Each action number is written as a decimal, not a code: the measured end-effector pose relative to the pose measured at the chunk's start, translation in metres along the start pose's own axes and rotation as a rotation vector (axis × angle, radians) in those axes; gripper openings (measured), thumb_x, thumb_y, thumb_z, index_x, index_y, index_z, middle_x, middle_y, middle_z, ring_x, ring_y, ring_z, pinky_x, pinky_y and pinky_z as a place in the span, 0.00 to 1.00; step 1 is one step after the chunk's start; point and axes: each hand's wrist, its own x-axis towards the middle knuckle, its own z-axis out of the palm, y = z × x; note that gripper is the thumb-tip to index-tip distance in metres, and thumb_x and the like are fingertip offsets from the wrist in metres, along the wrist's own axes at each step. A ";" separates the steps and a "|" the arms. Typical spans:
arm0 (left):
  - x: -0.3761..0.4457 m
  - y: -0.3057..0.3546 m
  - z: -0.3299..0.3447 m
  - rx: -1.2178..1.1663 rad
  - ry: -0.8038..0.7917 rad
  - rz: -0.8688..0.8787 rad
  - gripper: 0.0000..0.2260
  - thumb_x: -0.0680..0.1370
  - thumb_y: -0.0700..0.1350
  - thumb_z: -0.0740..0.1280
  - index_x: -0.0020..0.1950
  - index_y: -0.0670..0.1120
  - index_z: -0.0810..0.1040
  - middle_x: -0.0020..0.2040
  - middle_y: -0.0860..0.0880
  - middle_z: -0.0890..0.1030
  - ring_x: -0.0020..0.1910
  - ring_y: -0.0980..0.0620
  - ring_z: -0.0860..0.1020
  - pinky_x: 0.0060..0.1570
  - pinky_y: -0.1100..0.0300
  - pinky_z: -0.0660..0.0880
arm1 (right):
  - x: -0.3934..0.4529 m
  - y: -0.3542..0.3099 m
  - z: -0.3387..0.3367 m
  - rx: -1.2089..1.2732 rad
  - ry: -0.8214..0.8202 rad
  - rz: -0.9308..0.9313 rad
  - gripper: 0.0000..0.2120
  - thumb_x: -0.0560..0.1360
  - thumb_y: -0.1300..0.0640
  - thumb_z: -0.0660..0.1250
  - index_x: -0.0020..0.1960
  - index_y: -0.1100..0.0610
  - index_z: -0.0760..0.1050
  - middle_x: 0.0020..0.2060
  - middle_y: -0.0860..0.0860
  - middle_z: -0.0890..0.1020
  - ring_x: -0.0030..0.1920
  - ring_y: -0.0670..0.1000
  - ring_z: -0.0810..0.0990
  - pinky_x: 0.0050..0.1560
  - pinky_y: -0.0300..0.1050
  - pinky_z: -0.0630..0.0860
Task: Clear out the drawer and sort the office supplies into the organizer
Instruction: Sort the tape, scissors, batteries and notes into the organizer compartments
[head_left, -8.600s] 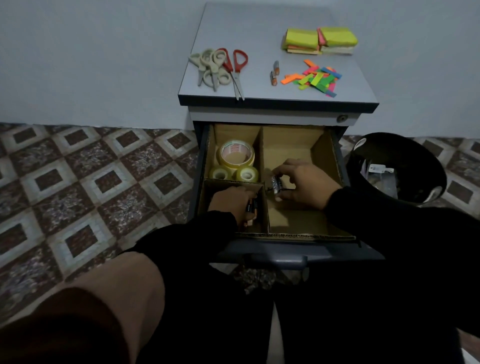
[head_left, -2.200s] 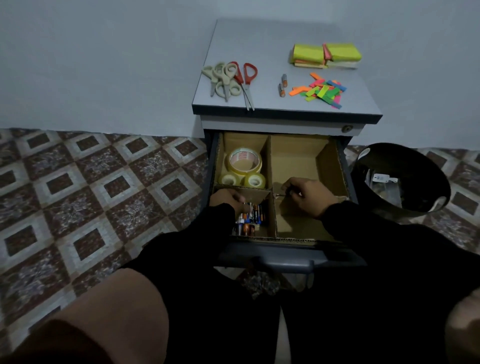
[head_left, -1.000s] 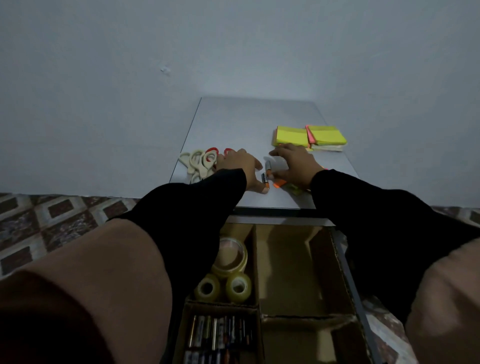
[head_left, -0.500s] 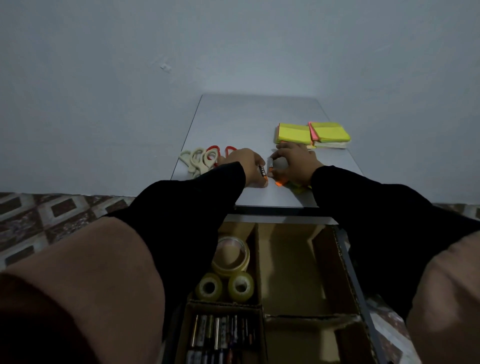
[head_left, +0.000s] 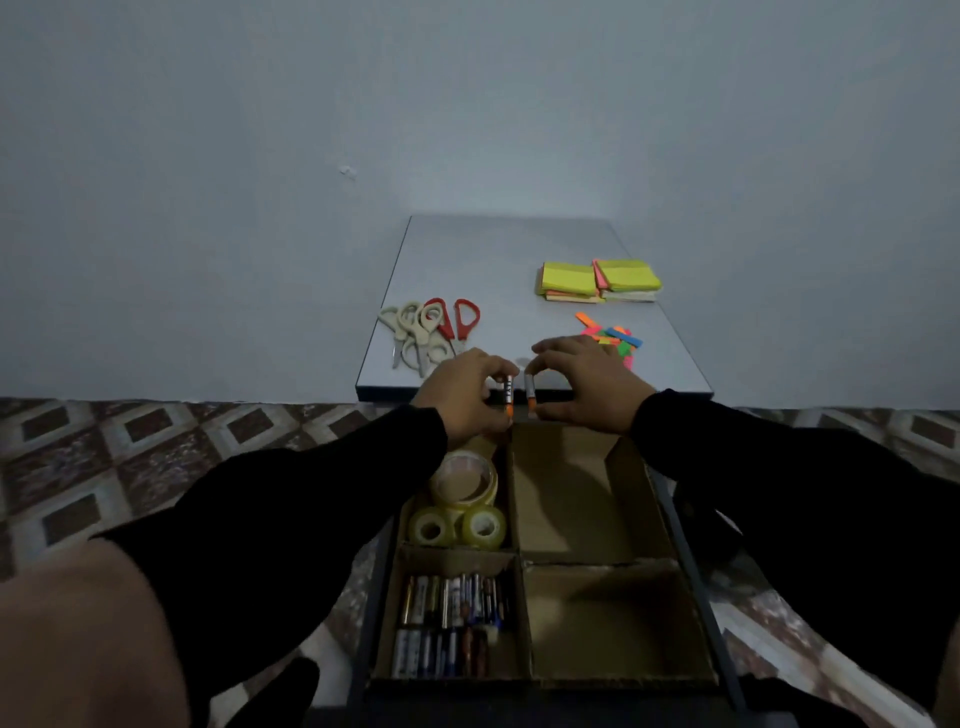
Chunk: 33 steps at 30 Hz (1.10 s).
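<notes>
Three tape rolls, three scissors, two held batteries.

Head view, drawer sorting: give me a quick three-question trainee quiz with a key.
1. True or false: each hand holds one small battery.
2. Which organizer compartment holds the tape rolls? A) far left B) far right C) near right
3. Fill in: the scissors lie on the cabinet ____.

Key:
1. True: left hand and right hand each pinch a battery.
2. A; stored batteries fill the near left.
3. top.
</notes>
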 end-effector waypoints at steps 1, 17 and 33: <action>-0.011 0.000 0.003 -0.021 -0.009 0.002 0.24 0.70 0.41 0.74 0.65 0.47 0.73 0.58 0.47 0.74 0.54 0.50 0.74 0.53 0.59 0.72 | -0.009 -0.004 0.002 -0.004 -0.009 -0.016 0.25 0.71 0.44 0.69 0.66 0.49 0.70 0.71 0.49 0.65 0.71 0.53 0.60 0.68 0.52 0.58; -0.131 -0.068 0.093 0.006 -0.234 -0.117 0.21 0.65 0.42 0.78 0.55 0.46 0.75 0.54 0.46 0.75 0.53 0.48 0.76 0.53 0.53 0.73 | -0.110 -0.052 0.071 -0.017 -0.212 -0.115 0.26 0.72 0.41 0.67 0.67 0.49 0.67 0.71 0.47 0.62 0.72 0.51 0.57 0.69 0.50 0.55; -0.105 -0.074 0.139 0.257 -0.475 0.024 0.17 0.71 0.50 0.73 0.56 0.47 0.73 0.53 0.47 0.76 0.53 0.46 0.75 0.49 0.56 0.67 | -0.121 -0.046 0.112 0.065 -0.151 -0.118 0.27 0.71 0.45 0.70 0.66 0.53 0.70 0.70 0.50 0.66 0.70 0.53 0.61 0.67 0.51 0.58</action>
